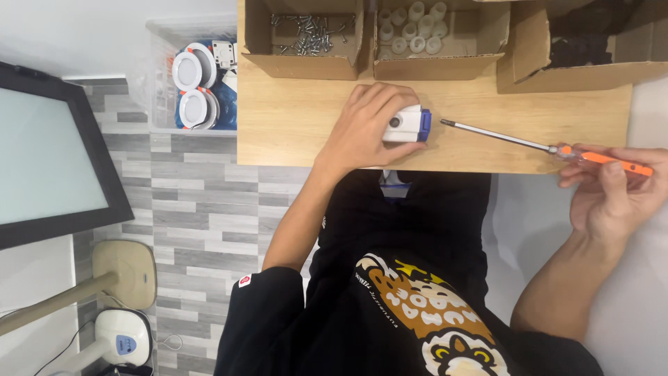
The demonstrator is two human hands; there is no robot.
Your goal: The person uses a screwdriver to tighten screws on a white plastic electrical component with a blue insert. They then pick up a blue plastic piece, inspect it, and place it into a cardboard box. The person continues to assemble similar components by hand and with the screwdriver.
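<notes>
Person seated at a wooden bench (292, 132), seen from above. Left hand (365, 129) lay over a small white block with a blue end cap (410, 124), fingers wrapped round it, pressing it down on the bench near the front edge. The block sat at about the centre of the board, cap end pointing to 3 o'clock.

Right hand (612, 191) clenched the orange handle of a screwdriver (515, 139). The shaft ran toward 10 o'clock, tip just beside the blue cap but apart from it; no contact visible.

At 12 o'clock stood 3 cardboard boxes: 1 with loose screws (306, 35), 1 with white plastic sleeves (414, 28), 1 with dark parts (584, 42), too dim to identify. At 9 o'clock, off the bench, a clear bin of round white fittings (195, 87).

Risks, as judged: the tip stood close to the left fingers, so a slip off the cap could jab them. The handle was held far back, giving a long lever and poor tip control. The block rested near the bench edge; a sideways push could slide it off.
</notes>
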